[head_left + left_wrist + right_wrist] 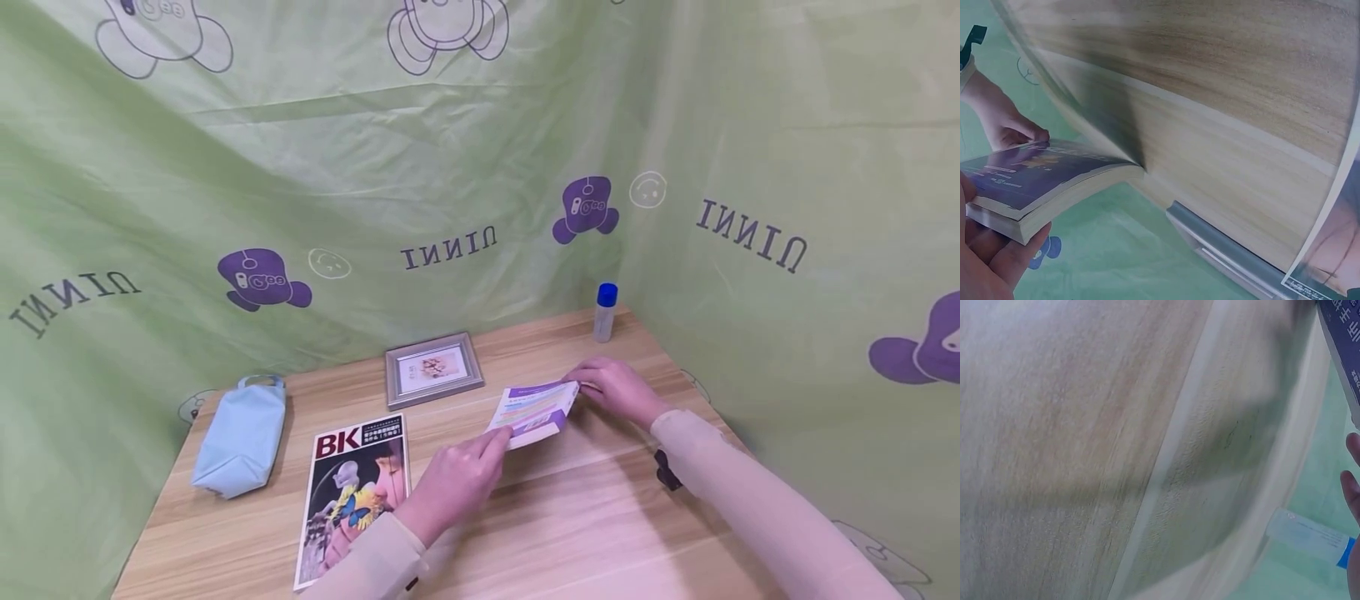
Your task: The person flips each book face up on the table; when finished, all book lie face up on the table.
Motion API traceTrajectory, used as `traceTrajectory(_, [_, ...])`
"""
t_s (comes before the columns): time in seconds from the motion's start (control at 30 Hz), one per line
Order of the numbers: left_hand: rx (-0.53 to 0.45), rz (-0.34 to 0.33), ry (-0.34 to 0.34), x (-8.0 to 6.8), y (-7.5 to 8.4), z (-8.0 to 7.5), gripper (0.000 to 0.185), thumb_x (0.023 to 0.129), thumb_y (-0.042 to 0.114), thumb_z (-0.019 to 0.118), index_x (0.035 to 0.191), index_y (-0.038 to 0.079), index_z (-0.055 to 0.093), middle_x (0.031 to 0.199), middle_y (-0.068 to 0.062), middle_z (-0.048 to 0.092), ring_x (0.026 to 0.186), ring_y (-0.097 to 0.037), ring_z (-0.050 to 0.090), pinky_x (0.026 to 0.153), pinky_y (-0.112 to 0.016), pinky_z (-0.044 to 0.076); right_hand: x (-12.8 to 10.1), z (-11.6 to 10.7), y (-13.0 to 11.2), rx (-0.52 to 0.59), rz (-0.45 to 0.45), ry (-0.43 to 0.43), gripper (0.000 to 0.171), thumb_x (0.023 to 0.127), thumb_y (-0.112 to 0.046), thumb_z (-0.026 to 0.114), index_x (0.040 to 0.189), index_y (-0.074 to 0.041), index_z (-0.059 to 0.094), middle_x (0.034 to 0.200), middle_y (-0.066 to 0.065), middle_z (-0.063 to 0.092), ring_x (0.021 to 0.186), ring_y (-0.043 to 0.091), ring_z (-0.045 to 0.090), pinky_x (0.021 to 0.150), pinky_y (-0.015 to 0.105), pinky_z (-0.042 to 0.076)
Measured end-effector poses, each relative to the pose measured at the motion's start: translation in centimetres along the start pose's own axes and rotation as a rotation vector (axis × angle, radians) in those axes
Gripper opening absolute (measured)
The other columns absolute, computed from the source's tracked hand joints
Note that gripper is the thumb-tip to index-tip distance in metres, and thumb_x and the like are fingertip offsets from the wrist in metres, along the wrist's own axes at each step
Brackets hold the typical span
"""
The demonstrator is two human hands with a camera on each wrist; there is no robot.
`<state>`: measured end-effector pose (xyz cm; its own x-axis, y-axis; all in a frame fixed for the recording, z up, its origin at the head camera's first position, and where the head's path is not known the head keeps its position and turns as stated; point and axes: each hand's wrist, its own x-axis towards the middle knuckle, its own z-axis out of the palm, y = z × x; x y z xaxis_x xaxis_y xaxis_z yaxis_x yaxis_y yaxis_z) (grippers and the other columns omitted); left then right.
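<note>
A paperback book (531, 412) with a white and purple cover is held tilted above the table, its shadow below it. My left hand (459, 482) grips the near left corner, thumb on top and fingers underneath, as the left wrist view shows. At the far right corner, my right hand (617, 392) pinches the book's edge. From the left wrist, the underside cover (1041, 175) looks dark purple, with thick pages along the side. Only a few fingers (1350, 487) of the right hand and a strip of the book show in the right wrist view.
On the wooden table (585, 525) a magazine (356, 500) lies beside my left forearm. A light blue pouch (243, 437) is at the left, a picture frame (435, 369) at the back. A blue-capped clear bottle (604, 313) stands at the back right. Green curtains (337, 167) enclose the table.
</note>
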<state>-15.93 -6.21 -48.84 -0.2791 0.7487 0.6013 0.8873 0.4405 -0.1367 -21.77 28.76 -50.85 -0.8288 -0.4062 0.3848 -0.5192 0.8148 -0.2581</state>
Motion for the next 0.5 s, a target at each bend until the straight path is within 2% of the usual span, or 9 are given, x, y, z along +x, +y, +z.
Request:
traceTrajectory(0.13, [0.009, 0.005, 0.027, 0.05, -0.20, -0.08, 0.033, 0.099, 0.011, 0.060, 0.129, -0.001, 0.064, 0.114, -0.017, 0.076, 0.086, -0.023, 0.078, 0.057, -0.029, 0.061, 0.11, -0.10, -0.05, 0.012, -0.003, 0.021, 0.030, 0.091, -0.004, 0.079, 0.120, -0.012, 0.078, 0.117, 0.008, 0.074, 0.108, 0.030, 0.070, 0.096, 0.053, 0.055])
traceTrajectory(0.33, [0.041, 0.002, 0.049, 0.19, -0.40, -0.36, 0.032, 0.107, 0.014, 0.046, 0.127, -0.002, 0.065, 0.111, -0.016, 0.076, 0.083, -0.022, 0.078, 0.057, -0.026, 0.060, 0.34, -0.19, -0.18, 0.035, 0.001, 0.041, 0.028, 0.093, -0.006, 0.078, 0.120, -0.010, 0.076, 0.120, 0.009, 0.073, 0.111, 0.031, 0.069, 0.099, 0.053, 0.053])
traceTrajectory(0.4, [0.047, -0.006, 0.037, 0.22, -0.47, -0.53, 0.032, 0.108, 0.015, 0.046, 0.128, -0.002, 0.065, 0.111, -0.016, 0.076, 0.085, -0.023, 0.078, 0.058, -0.026, 0.061, 0.39, -0.23, -0.25, 0.039, 0.006, 0.049, 0.028, 0.094, -0.007, 0.077, 0.121, -0.009, 0.076, 0.121, 0.009, 0.073, 0.112, 0.031, 0.068, 0.100, 0.053, 0.053])
traceTrajectory(0.5, [0.049, -0.015, 0.021, 0.23, -0.67, -0.83, 0.031, 0.106, 0.014, 0.052, 0.129, -0.002, 0.064, 0.113, -0.016, 0.076, 0.086, -0.023, 0.078, 0.059, -0.025, 0.060, 0.44, -0.29, -0.39, 0.048, 0.012, 0.066, 0.027, 0.095, -0.007, 0.076, 0.122, -0.009, 0.075, 0.122, 0.009, 0.073, 0.113, 0.032, 0.068, 0.101, 0.054, 0.052])
